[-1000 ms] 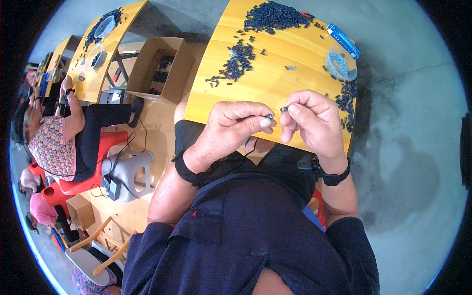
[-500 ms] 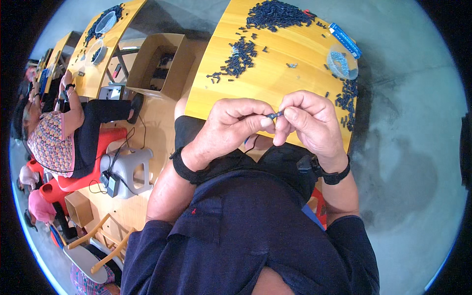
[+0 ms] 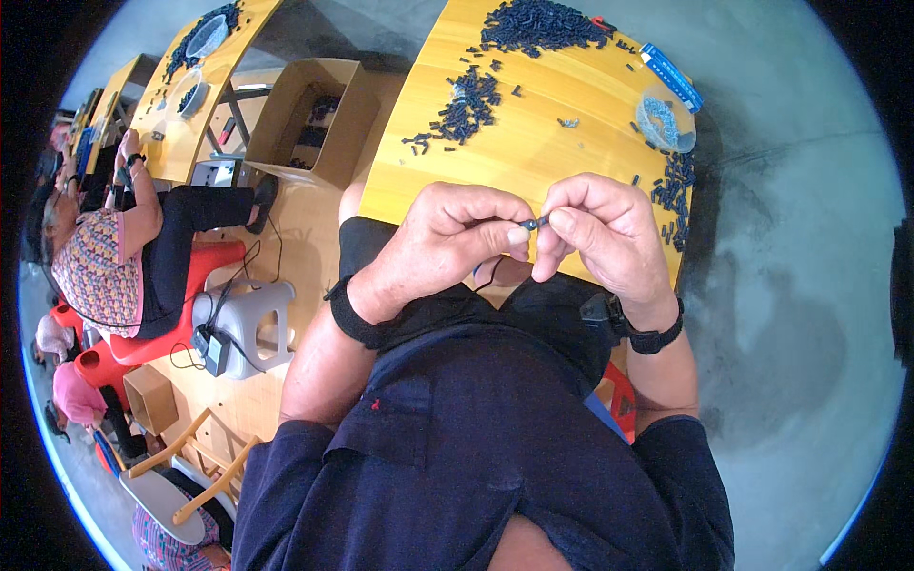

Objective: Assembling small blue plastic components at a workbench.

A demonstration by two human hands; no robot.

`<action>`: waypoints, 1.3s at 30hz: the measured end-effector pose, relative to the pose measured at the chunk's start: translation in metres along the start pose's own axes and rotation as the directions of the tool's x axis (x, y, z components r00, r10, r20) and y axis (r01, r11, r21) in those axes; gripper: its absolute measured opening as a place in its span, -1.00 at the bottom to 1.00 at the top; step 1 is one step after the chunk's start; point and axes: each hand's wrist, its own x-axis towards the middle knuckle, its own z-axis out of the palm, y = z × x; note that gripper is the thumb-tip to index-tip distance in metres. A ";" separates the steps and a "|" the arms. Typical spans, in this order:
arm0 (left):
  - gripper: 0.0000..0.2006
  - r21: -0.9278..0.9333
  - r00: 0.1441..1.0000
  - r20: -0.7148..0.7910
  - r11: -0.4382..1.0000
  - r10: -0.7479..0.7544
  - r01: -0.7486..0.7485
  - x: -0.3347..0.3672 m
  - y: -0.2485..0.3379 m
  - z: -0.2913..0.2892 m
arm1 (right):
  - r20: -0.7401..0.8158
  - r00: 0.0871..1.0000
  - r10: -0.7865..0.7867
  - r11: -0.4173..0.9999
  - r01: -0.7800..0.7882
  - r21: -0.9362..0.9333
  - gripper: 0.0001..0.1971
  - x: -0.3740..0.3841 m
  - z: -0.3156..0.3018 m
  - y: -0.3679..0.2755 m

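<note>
Just beyond my lap, over the near edge of the yellow table (image 3: 533,157), my two hands meet fingertip to fingertip. My left hand (image 3: 452,238) pinches a small black cylindrical piece (image 3: 531,225) between thumb and forefinger. From the other side, the thumb and fingers of my right hand (image 3: 609,233) close on its dark end. Whether this is one piece or two joined end to end, I cannot tell. Similar black pieces lie on the table in a scattered heap (image 3: 468,103) and along the right edge (image 3: 674,195).
A large black pile (image 3: 538,27) covers the table's far end. At the right stand a clear bowl (image 3: 687,143) of light blue bits and a blue box (image 3: 671,78). Left are a cardboard box (image 3: 345,143), a grey stool (image 3: 249,309) and a seated person (image 3: 105,262) at another table.
Both hands keep their pinch in nearly the same place. The right wrist has shifted very slightly right, and the view has moved a little.
</note>
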 end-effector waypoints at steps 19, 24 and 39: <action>-0.87 -0.105 0.990 -0.002 0.984 -0.144 0.143 -0.004 0.001 0.004 | 0.109 0.992 0.063 0.964 -0.032 -0.263 -0.88 0.004 -0.003 -0.017; -0.86 -0.164 0.993 -0.012 0.980 -0.120 0.117 -0.006 -0.006 0.006 | 0.152 0.974 0.167 0.978 -0.143 -0.155 -0.88 0.015 -0.010 -0.015; -0.87 -0.232 0.995 -0.046 0.970 -0.091 0.078 -0.006 -0.002 0.020 | 0.262 0.942 0.208 0.972 -0.167 -0.168 -0.88 0.022 -0.018 -0.031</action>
